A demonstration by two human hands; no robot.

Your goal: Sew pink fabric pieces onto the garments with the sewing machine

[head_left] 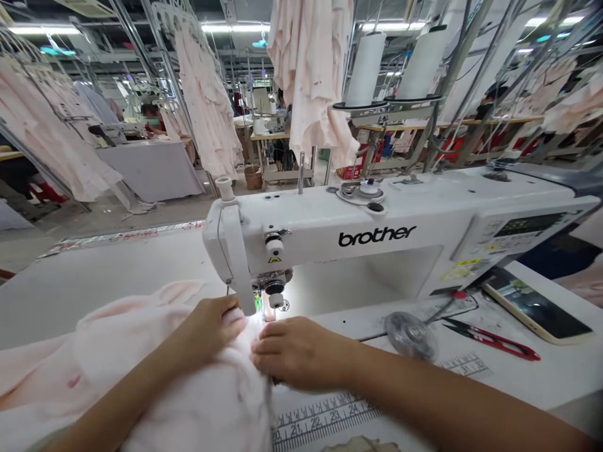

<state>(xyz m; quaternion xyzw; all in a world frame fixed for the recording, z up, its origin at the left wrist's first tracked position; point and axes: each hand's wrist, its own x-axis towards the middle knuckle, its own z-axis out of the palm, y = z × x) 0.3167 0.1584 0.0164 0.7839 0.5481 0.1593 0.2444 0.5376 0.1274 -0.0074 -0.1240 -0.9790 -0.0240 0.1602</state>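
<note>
- The left hand [207,329] lies on top of the pink cloth [141,370], with its fingers curled down over a bump of it, so its grip is closed on the cloth.
- The right hand [294,351] lies flat, palm down, on the edge of the cloth; its fingers are bent and press the cloth, but I cannot tell if they pinch it.
- The two hands are close together, almost touching, right in front of the needle [264,311].
- The cloth sits under both hands and spreads out to the left and toward the person, in a soft heap on the desk [94,276].
- Both arms come in from the bottom of the view; the left arm lies over the cloth and the right arm lies over the desk.
- A ruler [325,417] is printed on the desk just under the right hand.
- The sewing machine [377,232] is white and stands right behind the hands, with a small light shining by the needle.
- To the right of the right hand there is a round metal disc [409,333], then red snips [494,339], then a phone [537,307] lying flat.
- Two white thread cones [367,69] stand behind the machine.
- More pink clothes [311,75] hang from racks far back in the room.
</note>
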